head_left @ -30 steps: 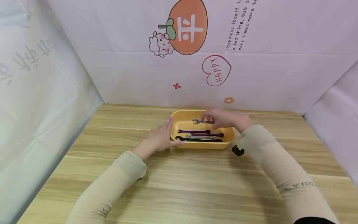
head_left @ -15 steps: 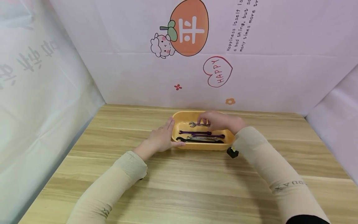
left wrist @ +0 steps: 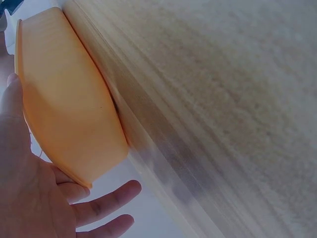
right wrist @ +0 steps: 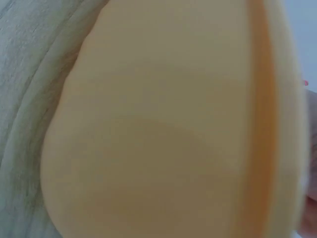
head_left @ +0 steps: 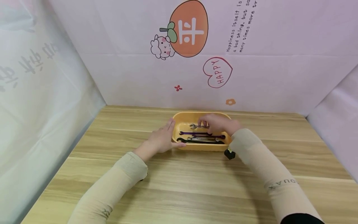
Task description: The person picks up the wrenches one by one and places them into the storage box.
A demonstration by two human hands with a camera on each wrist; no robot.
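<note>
A yellow plastic bin (head_left: 205, 147) stands at the back of the table. My left hand (head_left: 160, 140) rests against its left end with straight fingers, the thumb along the near rim. The left wrist view has this hand (left wrist: 29, 188) spread beside the bin's outer wall (left wrist: 69, 94). Inside the bin, my right hand (head_left: 219, 123) pinches a silver open-end wrench (head_left: 193, 126), its jaw end pointing left. Below it lie two purple wrenches (head_left: 193, 133), another silver wrench (head_left: 202, 139) and a black wrench (head_left: 199, 142). The bin's outer wall (right wrist: 148, 99) fills most of the right wrist view, hiding the held wrench.
The wood-grain table (head_left: 179, 183) spreads in front of the bin. White printed sheeting (head_left: 134, 74) rises right behind it and along both sides. A small black wrist-camera piece (head_left: 230, 154) hangs under the right wrist, close to the bin's near right corner.
My right hand has moved left and lower within the bin, carrying the silver wrench down closer to the others. The left hand stays at the bin's left end.
</note>
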